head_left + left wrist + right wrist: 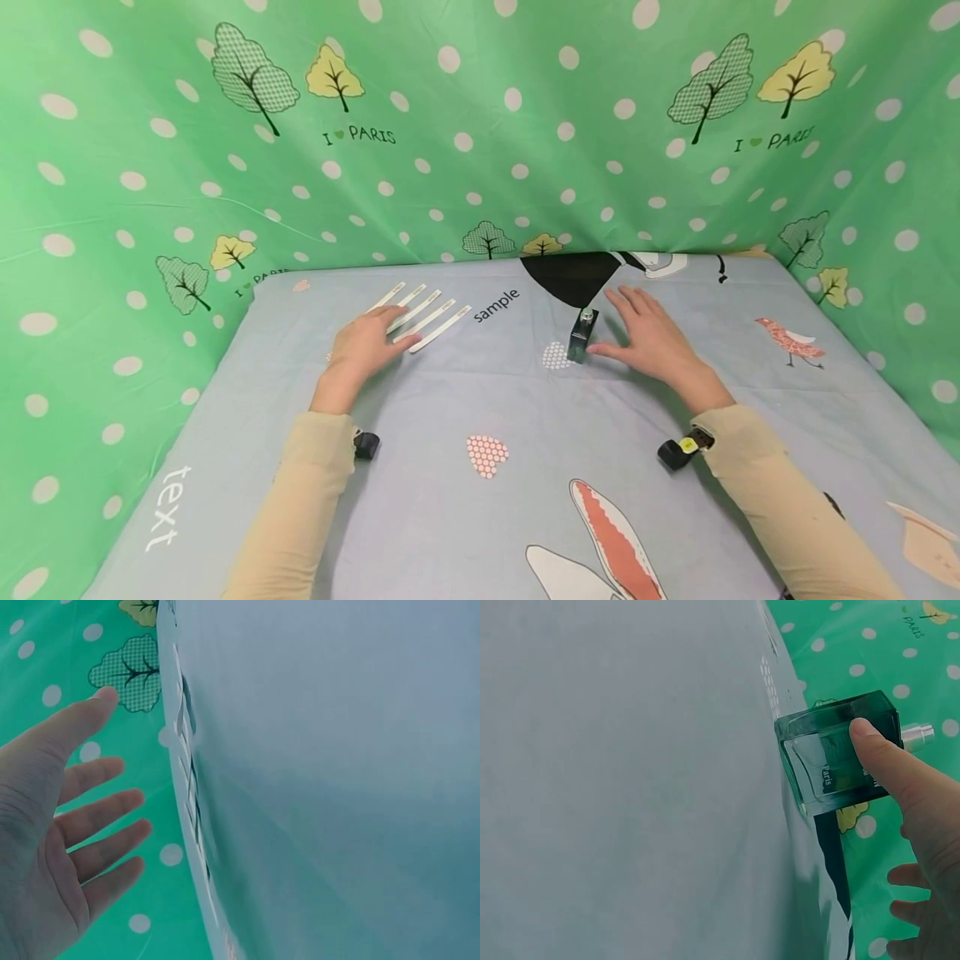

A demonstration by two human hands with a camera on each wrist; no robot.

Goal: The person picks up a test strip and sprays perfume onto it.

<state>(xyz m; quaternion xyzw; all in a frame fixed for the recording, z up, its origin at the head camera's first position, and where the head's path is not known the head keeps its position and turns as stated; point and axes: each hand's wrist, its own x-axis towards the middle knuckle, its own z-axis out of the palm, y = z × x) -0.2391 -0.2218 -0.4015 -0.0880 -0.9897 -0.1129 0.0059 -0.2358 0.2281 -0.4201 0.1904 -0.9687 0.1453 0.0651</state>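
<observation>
Several narrow white paper strips point(441, 327) with small print at their far ends lie side by side on the cloth-covered table. My left hand point(366, 343) hovers at their near ends with fingers spread, hiding part of them. Seen from the left wrist, that hand holds nothing. A dark green glass perfume bottle point(581, 337) with a bare silver spray nozzle stands upright farther right. Beside it is my right hand point(651, 340), fingers spread and the thumb towards the bottle. In the right wrist view the thumb overlaps the glass; whether it touches, I cannot tell.
A grey-blue printed cloth point(420, 500) covers the table, with hearts, a bird and lettering as flat prints. Behind and at the sides hangs a green dotted curtain point(420, 92). Each wrist carries a small black camera point(677, 453).
</observation>
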